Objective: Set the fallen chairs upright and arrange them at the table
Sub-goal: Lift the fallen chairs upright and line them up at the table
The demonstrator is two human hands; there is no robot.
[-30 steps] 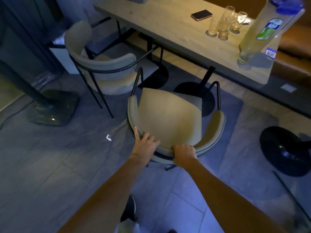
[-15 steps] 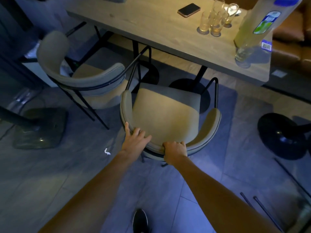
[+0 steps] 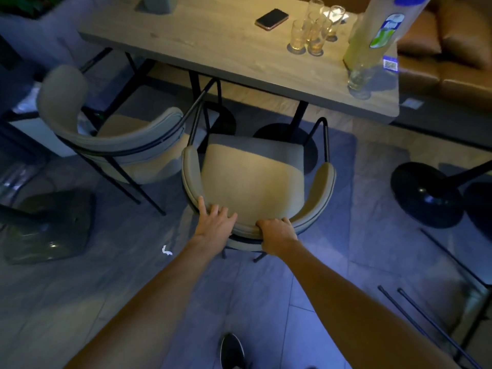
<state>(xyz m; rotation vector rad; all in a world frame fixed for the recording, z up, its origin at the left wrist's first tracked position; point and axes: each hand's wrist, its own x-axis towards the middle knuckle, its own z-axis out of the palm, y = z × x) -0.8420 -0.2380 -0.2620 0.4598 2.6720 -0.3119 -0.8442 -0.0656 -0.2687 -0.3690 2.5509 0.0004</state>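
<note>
Grey floor tiles [image 3: 106, 288] fill the head view, with a wooden table [image 3: 213, 49] across the top and a brown sofa [image 3: 439, 49] behind it. On the table stand a phone [image 3: 272, 19], a cluster of glasses [image 3: 311, 33] and a tall bottle [image 3: 378, 41].

Change over the last second:
- The chair [image 3: 253, 177] has closed on the table and drifted toward the second chair [image 3: 119, 139]. Its left arm now lies just beside that chair's arm.
- The table edge sits nearer the front of the seat, with the front legs near the round black base [image 3: 285, 131].
- A shoe [image 3: 232, 351] has come into view behind the chair, so the person has stepped forward with it.

Meaning for the task: the chair stands upright and is probably being slid into its place. That placement is likely almost done. The second chair also appears upright, though angled to the table. Thin black legs [image 3: 426, 323] at lower right may belong to another fallen chair, but this cannot be confirmed.

Hand positions:
- Left hand [image 3: 214, 222]: fingers [image 3: 202, 206] straight and spread, lying flat on top of the curved backrest left of centre. They press rather than grasp.
- Right hand [image 3: 277, 235]: fingers curled over the backrest rim near its centre, clamped on it. The fingertips are hidden on the seat side.
- Both hands touch the backrest close together. The seat lies beyond the fingers, toward the table.
</note>
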